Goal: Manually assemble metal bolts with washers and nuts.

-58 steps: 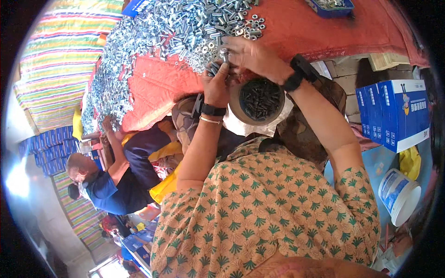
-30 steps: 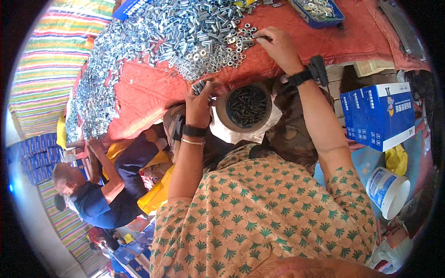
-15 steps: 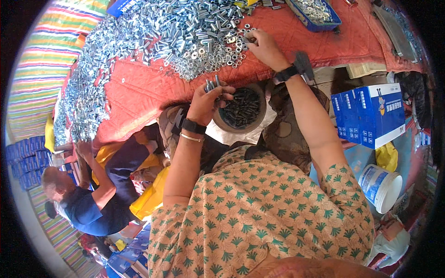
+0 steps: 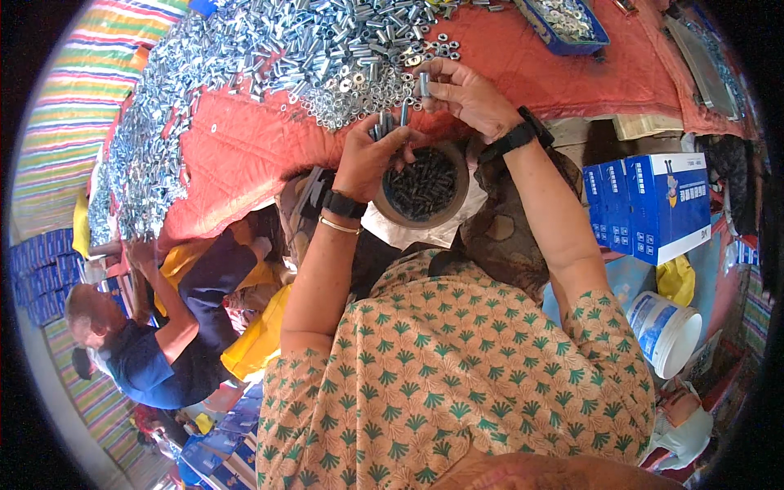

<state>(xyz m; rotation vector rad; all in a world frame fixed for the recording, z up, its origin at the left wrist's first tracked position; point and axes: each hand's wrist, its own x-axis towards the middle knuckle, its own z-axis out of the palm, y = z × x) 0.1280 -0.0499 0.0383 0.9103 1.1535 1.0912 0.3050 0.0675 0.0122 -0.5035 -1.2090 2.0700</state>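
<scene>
My left hand (image 4: 369, 159) is closed around several slim metal pieces (image 4: 384, 124) that stick up between its fingers, beside the rim of a round bowl (image 4: 463, 196). Dark, bolt-like pieces (image 4: 420, 186) fill that bowl. Up and to the right, my right hand (image 4: 469, 100) pinches a silvery metal sleeve (image 4: 424, 84) upright between thumb and fingertips. It hangs at the near edge of a heap of shiny metal sleeves (image 4: 327, 41). Loose washers and nuts (image 4: 351, 98) lie along the near side of the heap, on a red quilted cloth (image 4: 253, 147).
A blue tray of washers (image 4: 603, 39) stands at the far right of the cloth. Right of me are blue-and-white boxes (image 4: 645, 208) and a white bucket (image 4: 678, 339). A co-worker (image 4: 155, 359) sits at the left, hands at the heap's edge.
My right hand has come back from the nuts and washers toward my left hand, with a metal sleeve now showing in its fingers. The left hand stays near the bowl.
</scene>
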